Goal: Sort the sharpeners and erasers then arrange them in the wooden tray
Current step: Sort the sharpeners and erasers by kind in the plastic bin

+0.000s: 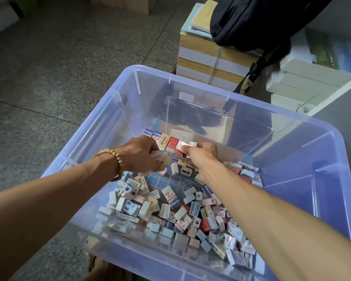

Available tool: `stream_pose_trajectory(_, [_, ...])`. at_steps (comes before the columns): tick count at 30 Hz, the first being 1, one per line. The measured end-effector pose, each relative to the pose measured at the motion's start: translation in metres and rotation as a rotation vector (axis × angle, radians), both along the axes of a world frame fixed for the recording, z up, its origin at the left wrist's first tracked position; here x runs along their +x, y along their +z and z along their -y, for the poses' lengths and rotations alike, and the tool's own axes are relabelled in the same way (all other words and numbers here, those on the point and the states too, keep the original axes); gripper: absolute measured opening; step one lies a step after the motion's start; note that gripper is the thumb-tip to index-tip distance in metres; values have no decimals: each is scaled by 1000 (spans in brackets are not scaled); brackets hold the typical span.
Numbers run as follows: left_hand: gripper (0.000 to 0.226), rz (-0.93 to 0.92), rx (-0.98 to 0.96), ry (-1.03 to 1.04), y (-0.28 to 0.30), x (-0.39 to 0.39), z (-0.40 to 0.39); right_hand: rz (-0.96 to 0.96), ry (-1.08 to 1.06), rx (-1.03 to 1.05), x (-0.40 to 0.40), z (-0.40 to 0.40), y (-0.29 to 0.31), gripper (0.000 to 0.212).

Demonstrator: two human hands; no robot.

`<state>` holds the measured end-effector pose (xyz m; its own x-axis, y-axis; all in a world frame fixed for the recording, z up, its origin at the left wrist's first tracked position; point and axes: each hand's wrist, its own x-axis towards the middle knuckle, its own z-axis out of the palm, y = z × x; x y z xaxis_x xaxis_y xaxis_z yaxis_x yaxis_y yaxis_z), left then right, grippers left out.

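1. As both bare arms are reaching into the large translucent blue plastic storage bin [304,169], the left hand [139,154] is curling its fingers round a small cluster of pale wrapped erasers [160,157] — the grip is closed on them.
2. The right hand [201,153] is pinching a small eraser in clear crinkled wrapping [187,144] between thumb and fingers, just above the far row.
3. A short upright row of red, beige and blue-white paper-sleeved erasers [166,141] is standing along the far side of the bin floor, touching both hands' fingertips.
4. A loose heap of mixed rectangular erasers and small pastel plastic sharpeners [170,211] — pink, grey-blue and white — is lying across the near half of the bin, beneath and between the forearms.
5. A string of tan wooden beads forming a bracelet [115,159] is sitting round the left wrist.
6. A tied stack of thick paper-edged books [209,63] is standing beyond the bin, with a dark fabric bag [257,19] resting on top.
7. Grey speckled floor tiles [49,67] are lying to the left of the bin.
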<state>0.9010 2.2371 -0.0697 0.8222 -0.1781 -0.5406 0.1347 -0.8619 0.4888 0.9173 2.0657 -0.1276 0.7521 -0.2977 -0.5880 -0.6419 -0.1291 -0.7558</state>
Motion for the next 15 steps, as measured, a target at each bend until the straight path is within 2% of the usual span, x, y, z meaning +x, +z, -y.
stream_pose_trajectory(7, [25,-18,-29,32,2,-1,1,51,-14,-62,-12,8,1,17])
stream_pose_trajectory(11, [25,-47,-61,60,4,-2,2,26,-58,-71,-20,20,-4,24])
stream_pose_trajectory(15, [27,-36,-48,46,3,-2,3,33,-65,42,-17,26,-2,16])
